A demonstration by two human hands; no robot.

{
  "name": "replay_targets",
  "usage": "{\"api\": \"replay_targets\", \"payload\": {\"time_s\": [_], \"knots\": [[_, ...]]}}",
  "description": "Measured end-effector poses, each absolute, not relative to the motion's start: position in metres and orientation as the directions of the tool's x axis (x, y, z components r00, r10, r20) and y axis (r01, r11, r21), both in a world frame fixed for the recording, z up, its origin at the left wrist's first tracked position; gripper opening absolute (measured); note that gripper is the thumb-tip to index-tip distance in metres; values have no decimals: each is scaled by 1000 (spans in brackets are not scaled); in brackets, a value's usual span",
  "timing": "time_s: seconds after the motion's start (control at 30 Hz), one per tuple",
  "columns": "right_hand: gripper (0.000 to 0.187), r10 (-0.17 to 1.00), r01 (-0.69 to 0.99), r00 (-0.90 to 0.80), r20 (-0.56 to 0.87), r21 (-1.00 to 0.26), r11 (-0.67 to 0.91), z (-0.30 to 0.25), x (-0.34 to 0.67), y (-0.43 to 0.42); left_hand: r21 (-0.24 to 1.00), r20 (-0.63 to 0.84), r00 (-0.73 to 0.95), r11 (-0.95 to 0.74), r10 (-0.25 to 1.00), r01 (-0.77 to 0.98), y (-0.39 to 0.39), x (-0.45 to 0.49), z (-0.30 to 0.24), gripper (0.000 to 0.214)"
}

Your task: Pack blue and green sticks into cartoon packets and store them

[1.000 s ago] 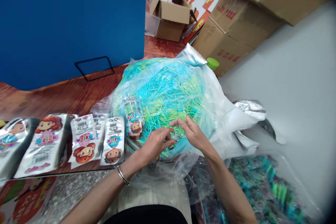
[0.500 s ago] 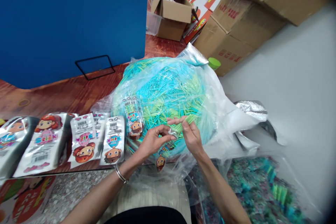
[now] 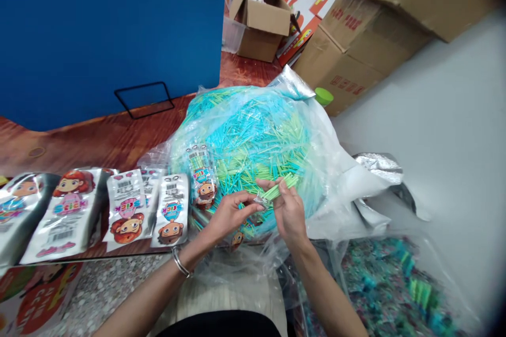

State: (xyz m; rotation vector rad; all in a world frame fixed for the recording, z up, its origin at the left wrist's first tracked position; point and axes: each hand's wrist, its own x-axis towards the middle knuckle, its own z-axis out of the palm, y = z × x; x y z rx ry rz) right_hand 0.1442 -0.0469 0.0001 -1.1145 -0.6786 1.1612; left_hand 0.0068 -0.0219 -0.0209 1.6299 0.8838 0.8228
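Observation:
My right hand (image 3: 290, 209) is closed on a bundle of thin green sticks (image 3: 280, 188), tilted up to the right. Opposite it, my left hand (image 3: 234, 216) pinches the top of a small printed pouch (image 3: 237, 238), whose lower part hangs below the fingers. The bundle's lower end is at the pouch's mouth; whether it is inside I cannot tell. Beneath both hands lies a large heap of blue and green sticks (image 3: 253, 126) in clear plastic. A filled pouch (image 3: 203, 179) with green sticks showing rests on the heap's left edge.
Stacks of flat printed pouches (image 3: 65, 210) line the table's front edge at left, with a loose pouch (image 3: 172, 210) beside them. A clear bag of coloured pieces (image 3: 391, 284) sits low at right. Cardboard boxes (image 3: 340, 73) stand behind, and a blue panel (image 3: 106, 37) rises at back left.
The green bundle has shifted slightly right and tilted flatter in my right hand. The pouch hanging below my left hand shows less than before.

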Motion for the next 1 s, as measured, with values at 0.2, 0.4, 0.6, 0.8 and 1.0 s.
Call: {"api": "replay_targets", "payload": {"time_s": [0.2,0.4,0.6,0.8,1.0], "knots": [[21,947,-165,311,-84,-986,-33,-1,148,-49,802,353,550,-548,757,239,-16,3,-17,19],[21,907,-386,386,-169,-923,-8,17,145,-43,780,405,540,-587,738,217,-15,7,-14,20],[20,908,-317,397,-135,-948,-2,16,146,-44,822,390,516,-541,762,177,-16,6,-20,19],[25,979,182,179,93,-982,59,17,148,-50,847,331,522,-492,786,203,-16,9,-15,20],[25,979,262,119,167,-956,131,18,148,-53,881,293,488,-431,822,197,-13,15,-7,30]]}}
